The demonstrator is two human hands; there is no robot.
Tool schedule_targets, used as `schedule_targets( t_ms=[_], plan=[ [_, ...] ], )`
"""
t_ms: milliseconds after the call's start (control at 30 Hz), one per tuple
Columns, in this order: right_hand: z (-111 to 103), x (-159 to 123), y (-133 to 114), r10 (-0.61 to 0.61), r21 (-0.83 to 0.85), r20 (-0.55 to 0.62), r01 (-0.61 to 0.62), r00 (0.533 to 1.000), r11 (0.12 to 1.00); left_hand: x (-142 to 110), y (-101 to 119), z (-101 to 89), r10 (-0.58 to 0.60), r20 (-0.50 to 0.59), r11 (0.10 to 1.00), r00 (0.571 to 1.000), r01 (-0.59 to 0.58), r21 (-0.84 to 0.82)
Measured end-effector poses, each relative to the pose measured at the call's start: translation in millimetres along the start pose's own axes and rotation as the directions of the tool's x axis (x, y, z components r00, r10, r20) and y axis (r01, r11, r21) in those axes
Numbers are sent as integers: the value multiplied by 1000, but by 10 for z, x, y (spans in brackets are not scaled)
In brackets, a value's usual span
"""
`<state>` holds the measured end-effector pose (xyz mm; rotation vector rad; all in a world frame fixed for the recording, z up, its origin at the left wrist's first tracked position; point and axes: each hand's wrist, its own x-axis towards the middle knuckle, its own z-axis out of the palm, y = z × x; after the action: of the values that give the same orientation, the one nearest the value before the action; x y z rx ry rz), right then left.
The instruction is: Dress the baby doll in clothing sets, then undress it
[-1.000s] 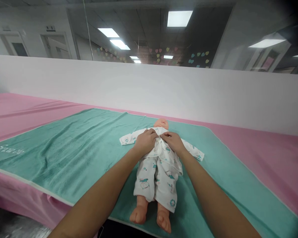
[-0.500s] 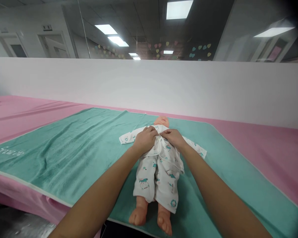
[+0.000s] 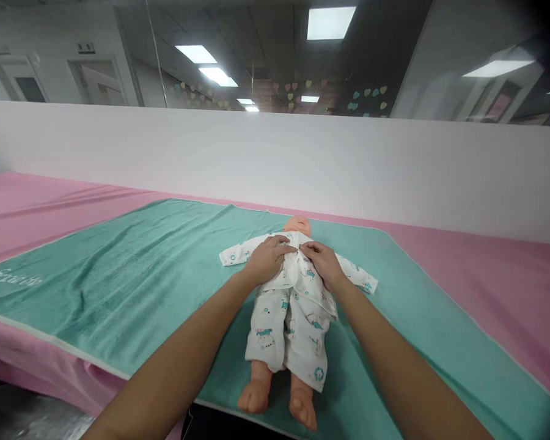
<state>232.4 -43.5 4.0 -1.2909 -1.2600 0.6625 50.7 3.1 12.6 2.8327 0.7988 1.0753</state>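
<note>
A baby doll (image 3: pixel 297 225) lies on its back, feet towards me, in a white printed shirt (image 3: pixel 282 278) and matching trousers (image 3: pixel 266 327). My left hand (image 3: pixel 270 256) rests on the chest, its fingers bent over the cloth and its thumb reaching to the shirt's front edge. Beside it, my right hand (image 3: pixel 321 260) pinches that front edge near the upper chest. Any fastener between the fingertips is too small to make out. Both sleeves are spread outwards, and the doll's bare feet (image 3: pixel 255 394) show below the trousers.
Under the doll is a green blanket (image 3: pixel 165 263) with white lettering at its left. It lies over a pink cover (image 3: pixel 440 263). A low white wall (image 3: pixel 256 159) runs behind, with glass above it. The pink cover's front edge drops off at lower left.
My left fingers have loosened slightly, with the thumb stretched further to the right. My right fingertips have shifted a little to the right along the shirt front. The doll stays in place.
</note>
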Motion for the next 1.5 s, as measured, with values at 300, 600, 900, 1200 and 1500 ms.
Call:
schedule_targets(
  t_ms=[300, 600, 900, 1200, 1500],
  plan=[
    [17, -74, -38, -79, -79, -46, 75, 996, 994, -2, -17, 15, -34, -10, 986, 999, 32, -162],
    [18, -105, -31, -90, -96, -61, 84, 994, 992, -1, -23, 48, -166, 5, 942, 986, 160, -294],
    [15, -144, -94, -171, -177, -39, 162, 984, 971, -5, -82, 95, -135, 38, 950, 990, 140, -279],
    [19, -172, -108, -264, -384, -19, 237, 964, 892, 14, -50, 75, -175, 26, 937, 984, 174, -303],
    [18, -188, -135, -262, -367, 17, 250, 965, 896, 2, -5, 41, -160, -17, 934, 987, 146, -327]
  ],
)
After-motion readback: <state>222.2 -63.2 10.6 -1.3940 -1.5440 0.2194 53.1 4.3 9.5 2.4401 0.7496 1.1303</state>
